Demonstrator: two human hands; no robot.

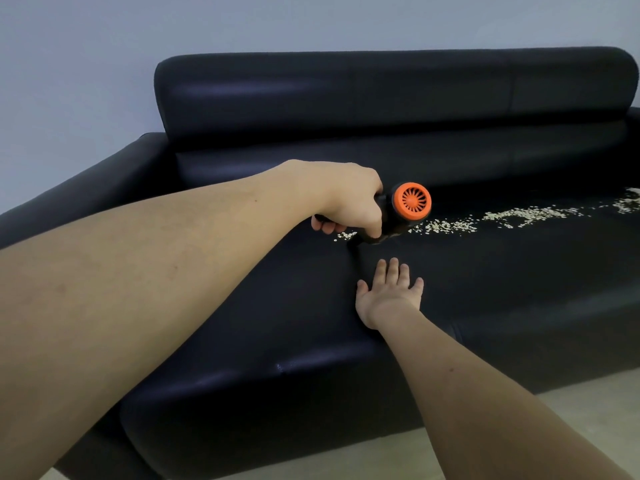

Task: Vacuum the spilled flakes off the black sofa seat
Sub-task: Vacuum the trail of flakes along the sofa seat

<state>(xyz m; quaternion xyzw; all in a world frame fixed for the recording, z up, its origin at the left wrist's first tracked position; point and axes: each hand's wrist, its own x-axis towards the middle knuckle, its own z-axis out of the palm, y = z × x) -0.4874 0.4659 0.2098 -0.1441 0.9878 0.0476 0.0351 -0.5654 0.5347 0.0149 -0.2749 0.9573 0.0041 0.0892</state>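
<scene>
Left hand (346,199) grip curled tight round handle of handheld vacuum (398,213); black body, orange vented rear cap facing camera. Vacuum nose down on black sofa seat (502,271), at near end of flakes (502,218). Flakes lie in pale scattered band on seat, running away from vacuum toward sofa's far right end. Right hand (389,294) flat on seat, fingers straight and spread, holding nothing, just in front of vacuum. Sofa backrest (381,95) behind vacuum.

The sofa (381,98) is glossy black. The vacuum (401,211) is black with an orange slatted vent, and the flakes (502,216) are pale cream.
</scene>
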